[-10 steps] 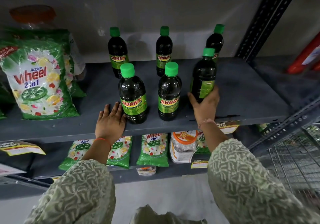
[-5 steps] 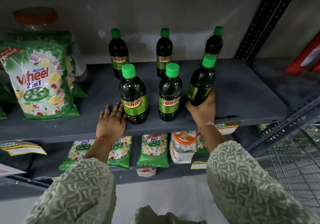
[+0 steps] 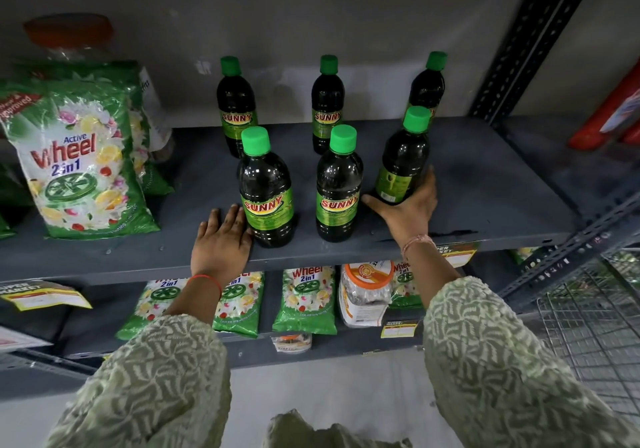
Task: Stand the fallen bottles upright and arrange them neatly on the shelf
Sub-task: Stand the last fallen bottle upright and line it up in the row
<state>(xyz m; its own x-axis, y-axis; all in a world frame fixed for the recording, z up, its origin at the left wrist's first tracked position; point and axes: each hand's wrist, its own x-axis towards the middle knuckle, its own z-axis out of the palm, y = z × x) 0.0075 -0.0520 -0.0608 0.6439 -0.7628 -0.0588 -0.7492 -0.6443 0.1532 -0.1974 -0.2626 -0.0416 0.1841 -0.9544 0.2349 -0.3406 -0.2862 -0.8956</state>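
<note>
At the shelf's (image 3: 485,205) front edge the left hand (image 3: 221,239) lies flat, grip apart, touching the front-left bottle (image 3: 266,191), while the right hand (image 3: 407,210) has its grip clamped on the tilted front-right bottle (image 3: 401,163), three more bottles (image 3: 327,104) upright along the back edge.

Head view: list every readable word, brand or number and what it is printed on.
"SUNNY": labels of four upright bottles, e.g. the front left bottle.
"Active Wheel 2in1": large detergent bag on the shelf.
"Wheel 2in1": small pouches on the lower shelf.
Right hand holds a tilted bottle; its back-label print is too small to read.
Price tags: blurred.
</note>
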